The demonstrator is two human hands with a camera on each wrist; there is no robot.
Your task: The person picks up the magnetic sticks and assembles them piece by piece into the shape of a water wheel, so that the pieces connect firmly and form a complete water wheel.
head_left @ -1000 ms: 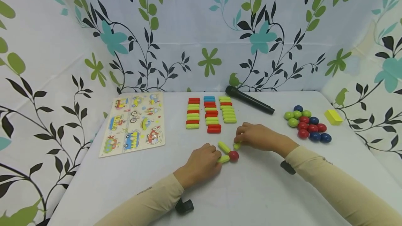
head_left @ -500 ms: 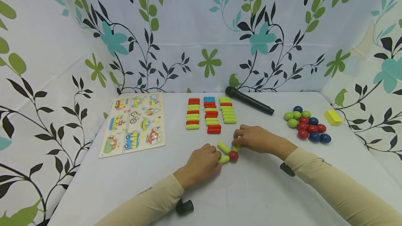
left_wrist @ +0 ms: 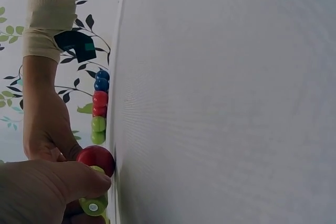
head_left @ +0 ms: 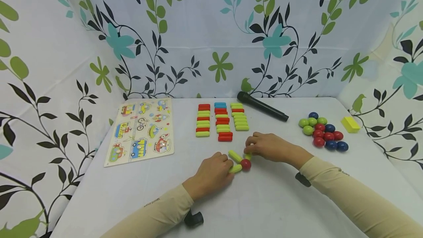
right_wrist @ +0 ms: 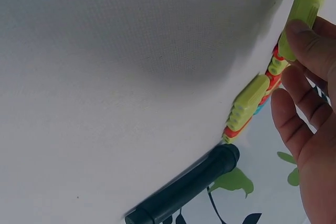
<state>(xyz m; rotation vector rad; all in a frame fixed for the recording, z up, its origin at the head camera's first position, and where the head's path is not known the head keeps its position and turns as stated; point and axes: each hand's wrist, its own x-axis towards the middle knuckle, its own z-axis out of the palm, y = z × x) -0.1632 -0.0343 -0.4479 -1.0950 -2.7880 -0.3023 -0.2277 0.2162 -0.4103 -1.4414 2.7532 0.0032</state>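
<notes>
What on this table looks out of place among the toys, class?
The black microphone lies slanted behind the rows of sticks, the one thing here that is no toy. The yellow block sits alone at the far right, apart from the cluster of balls. Nothing looks spilled or broken.

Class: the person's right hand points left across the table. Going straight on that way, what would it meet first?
Probably the loose green stick just beyond the right hand; depth is unclear, though.
</notes>
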